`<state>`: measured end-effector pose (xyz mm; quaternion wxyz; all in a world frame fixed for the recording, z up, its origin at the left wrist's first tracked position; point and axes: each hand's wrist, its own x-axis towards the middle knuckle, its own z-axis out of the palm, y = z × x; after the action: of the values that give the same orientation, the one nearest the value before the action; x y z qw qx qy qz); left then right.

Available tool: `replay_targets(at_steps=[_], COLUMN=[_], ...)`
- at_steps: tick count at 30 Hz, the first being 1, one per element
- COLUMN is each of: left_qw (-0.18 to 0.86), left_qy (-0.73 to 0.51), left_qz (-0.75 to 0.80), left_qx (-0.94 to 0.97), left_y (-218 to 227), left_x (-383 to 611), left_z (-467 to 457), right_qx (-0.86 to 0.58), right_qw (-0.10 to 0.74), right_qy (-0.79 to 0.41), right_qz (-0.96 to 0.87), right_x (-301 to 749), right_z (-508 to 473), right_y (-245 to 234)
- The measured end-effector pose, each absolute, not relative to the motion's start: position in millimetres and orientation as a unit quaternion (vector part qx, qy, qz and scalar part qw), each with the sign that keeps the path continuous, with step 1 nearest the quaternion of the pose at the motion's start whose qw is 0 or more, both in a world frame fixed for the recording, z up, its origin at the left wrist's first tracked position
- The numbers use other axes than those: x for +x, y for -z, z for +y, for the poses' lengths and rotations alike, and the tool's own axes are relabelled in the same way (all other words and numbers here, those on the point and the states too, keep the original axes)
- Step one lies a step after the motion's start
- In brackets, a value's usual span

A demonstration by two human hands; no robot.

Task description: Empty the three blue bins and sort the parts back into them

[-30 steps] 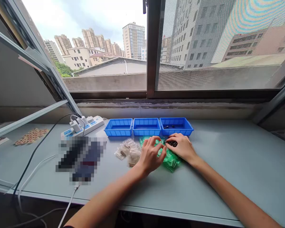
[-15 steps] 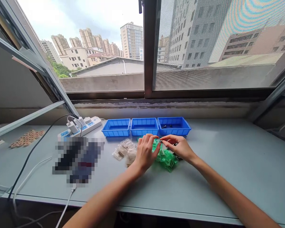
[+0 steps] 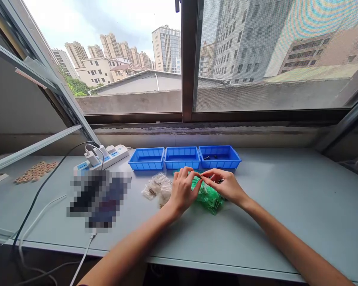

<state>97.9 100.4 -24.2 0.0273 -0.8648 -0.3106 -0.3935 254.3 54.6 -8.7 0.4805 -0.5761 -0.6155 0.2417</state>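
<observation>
My left hand [image 3: 183, 188] and my right hand [image 3: 223, 184] meet fingertip to fingertip over a green plastic bag [image 3: 210, 198] of small metal pins. Both are closed in a pinch on a small dark screw-like piece [image 3: 201, 177], mostly covered by the fingers. Left of my left hand lie clear plastic bags [image 3: 157, 184] with small metal parts inside, one partly hidden by the hand. Some small dark pieces [image 3: 220, 181] show behind my right fingers.
Three blue bins stand in a row behind my hands: a left bin [image 3: 146, 165], a middle bin [image 3: 182, 164] and a right bin [image 3: 220, 163] holding several dark pieces. A power strip [image 3: 116, 155], cables, blurred items [image 3: 107, 202] and wooden pieces [image 3: 35, 171] are at left.
My right fingertips have moved slightly left and closed in against the left fingertips, covering more of the small dark piece. The view has shifted a little.
</observation>
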Motion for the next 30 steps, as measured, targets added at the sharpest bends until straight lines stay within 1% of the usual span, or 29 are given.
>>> replay_targets(at_steps=[3, 9, 16, 25, 30], left_qw=[0.014, -0.004, 0.000, 0.027, 0.047], left_qy=[0.400, 0.413, 0.413, 0.422, 0.427], left_qz=[-0.308, -0.301, -0.301, -0.294, -0.281], left_qx=[-0.863, -0.860, -0.859, -0.857, -0.858], left_y=[22, 20, 20, 20, 21], left_x=[99, 100, 99, 99, 98], left_z=[98, 95, 97, 99, 101], right_qx=[-0.576, -0.535, -0.540, -0.538, -0.550], right_qw=[0.476, 0.463, 0.493, 0.524, 0.585], right_qy=[-0.248, -0.313, -0.293, -0.346, -0.334], right_qz=[-0.616, -0.634, -0.616, -0.563, -0.494], right_x=[254, 251, 250, 253, 263], right_z=[55, 54, 56, 61, 67], right_y=[9, 11, 10, 10, 13])
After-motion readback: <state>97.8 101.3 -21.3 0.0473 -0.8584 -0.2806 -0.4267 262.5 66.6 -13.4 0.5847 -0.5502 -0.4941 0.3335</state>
